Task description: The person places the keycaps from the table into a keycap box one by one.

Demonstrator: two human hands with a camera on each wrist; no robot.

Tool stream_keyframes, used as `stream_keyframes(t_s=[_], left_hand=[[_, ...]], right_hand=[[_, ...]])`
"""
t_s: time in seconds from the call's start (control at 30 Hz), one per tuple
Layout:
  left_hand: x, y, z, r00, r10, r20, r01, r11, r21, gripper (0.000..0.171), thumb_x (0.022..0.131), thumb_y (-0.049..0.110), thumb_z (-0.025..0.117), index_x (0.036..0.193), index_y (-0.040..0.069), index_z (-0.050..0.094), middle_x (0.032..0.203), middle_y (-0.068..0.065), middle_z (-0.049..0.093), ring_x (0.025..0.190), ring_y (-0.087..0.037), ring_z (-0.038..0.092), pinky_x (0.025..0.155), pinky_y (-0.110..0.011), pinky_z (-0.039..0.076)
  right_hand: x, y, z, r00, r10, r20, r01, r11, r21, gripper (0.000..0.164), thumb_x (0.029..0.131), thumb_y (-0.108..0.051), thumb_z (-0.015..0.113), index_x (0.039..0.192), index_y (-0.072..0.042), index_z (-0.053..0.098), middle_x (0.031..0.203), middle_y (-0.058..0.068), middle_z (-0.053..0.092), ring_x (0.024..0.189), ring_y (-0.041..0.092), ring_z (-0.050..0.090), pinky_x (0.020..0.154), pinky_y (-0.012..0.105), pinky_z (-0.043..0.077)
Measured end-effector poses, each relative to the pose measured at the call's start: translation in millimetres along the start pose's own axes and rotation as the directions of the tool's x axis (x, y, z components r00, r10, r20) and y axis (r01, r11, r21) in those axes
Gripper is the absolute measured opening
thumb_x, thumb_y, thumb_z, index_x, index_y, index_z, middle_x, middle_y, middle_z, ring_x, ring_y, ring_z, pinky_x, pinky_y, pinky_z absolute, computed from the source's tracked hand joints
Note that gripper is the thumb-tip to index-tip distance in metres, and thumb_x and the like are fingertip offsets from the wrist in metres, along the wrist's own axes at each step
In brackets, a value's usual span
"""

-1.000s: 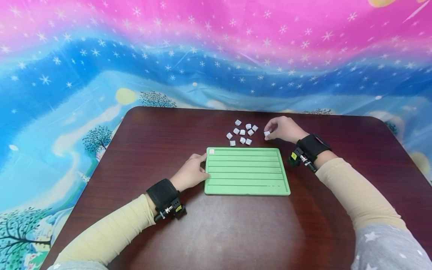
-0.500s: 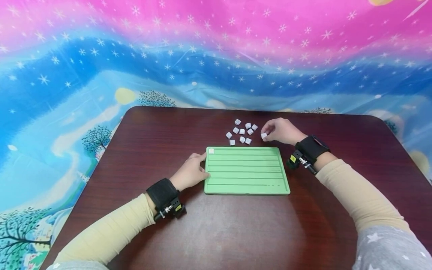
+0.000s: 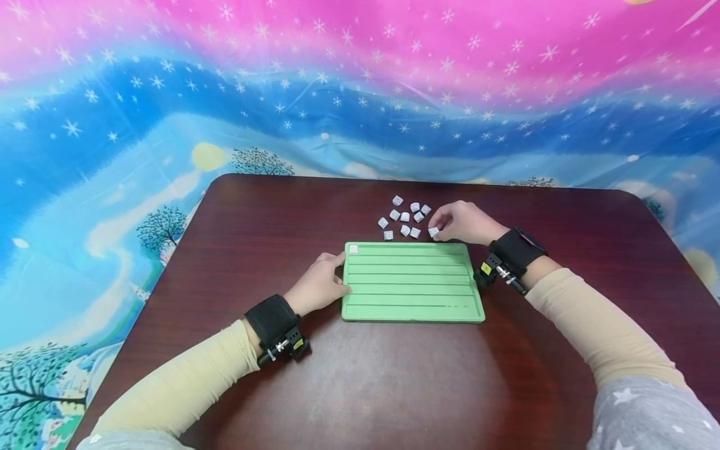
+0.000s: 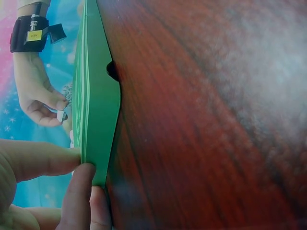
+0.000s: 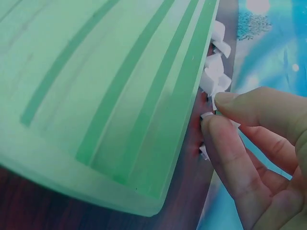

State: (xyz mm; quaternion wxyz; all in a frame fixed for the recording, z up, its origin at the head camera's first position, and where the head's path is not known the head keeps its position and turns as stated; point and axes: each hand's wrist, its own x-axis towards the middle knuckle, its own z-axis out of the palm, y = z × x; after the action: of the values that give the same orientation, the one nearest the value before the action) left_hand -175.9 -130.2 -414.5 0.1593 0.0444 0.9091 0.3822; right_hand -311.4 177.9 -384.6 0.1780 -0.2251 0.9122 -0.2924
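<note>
A flat green board [image 3: 410,279] with several grooves running across it lies on the table. My left hand [image 3: 317,284] grips its left edge; in the left wrist view the thumb and fingers pinch the board's green side [image 4: 101,105]. One small white keycap-like block [image 3: 353,249] sits in the board's top left corner. Just beyond the board's far right edge, my right hand [image 3: 465,222] pinches another white keycap-like block [image 3: 433,232] between thumb and index finger. The right wrist view mostly hides that block behind the fingertips.
Several loose white keycap-like blocks [image 3: 405,217] lie scattered on the dark wooden table [image 3: 270,219] behind the board, left of my right hand. A patterned cloth [image 3: 315,119] hangs right behind the table's far edge.
My right hand, with the pinched white block, has moved left and slightly towards the board. The left hand keeps its hold on the board's edge.
</note>
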Motion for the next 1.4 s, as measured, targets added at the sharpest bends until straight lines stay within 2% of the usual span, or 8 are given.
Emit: stream_keyframes(t_s=[0.3, 0.9, 1.4], left_hand=[[0.8, 1.1, -0.1, 1.0, 0.001, 0.001, -0.001, 1.0, 0.015, 0.081, 0.091, 0.002, 0.075, 0.158, -0.004, 0.029, 0.151, -0.027, 0.038, 0.083, -0.013, 0.062, 0.077, -0.028, 0.052], [1.0, 0.7, 0.2, 1.0, -0.001, 0.001, 0.001, 1.0, 0.015, 0.081, 0.091, 0.003, 0.075, 0.158, -0.005, 0.029, 0.152, -0.027, 0.038, 0.083, -0.014, 0.061, 0.076, -0.028, 0.051], [1.1, -2.0, -0.5, 1.0, 0.008, 0.006, -0.008, 1.0, -0.002, 0.081, 0.092, 0.003, 0.074, 0.158, -0.004, 0.028, 0.152, -0.026, 0.037, 0.08, -0.013, 0.06, 0.074, -0.027, 0.05]], right_hand=[[1, 0, 6, 1.0, -0.027, 0.012, 0.027, 1.0, -0.015, 0.015, 0.091, -0.006, 0.077, 0.105, -0.003, 0.075, 0.096, 0.009, 0.069, 0.091, 0.026, 0.062, 0.078, 0.04, 0.049], [1, -15, 16, 0.997, -0.073, 0.04, 0.074, 0.997, -0.032, 0.013, 0.088, -0.004, 0.078, 0.1, -0.005, 0.074, 0.094, 0.007, 0.069, 0.091, 0.023, 0.063, 0.084, 0.043, 0.05], [14, -37, 22, 0.991, -0.126, 0.037, 0.128, 0.99, -0.065, 0.015, 0.086, -0.006, 0.082, 0.099, -0.005, 0.074, 0.093, 0.005, 0.069, 0.088, 0.022, 0.063, 0.084, 0.041, 0.05]])
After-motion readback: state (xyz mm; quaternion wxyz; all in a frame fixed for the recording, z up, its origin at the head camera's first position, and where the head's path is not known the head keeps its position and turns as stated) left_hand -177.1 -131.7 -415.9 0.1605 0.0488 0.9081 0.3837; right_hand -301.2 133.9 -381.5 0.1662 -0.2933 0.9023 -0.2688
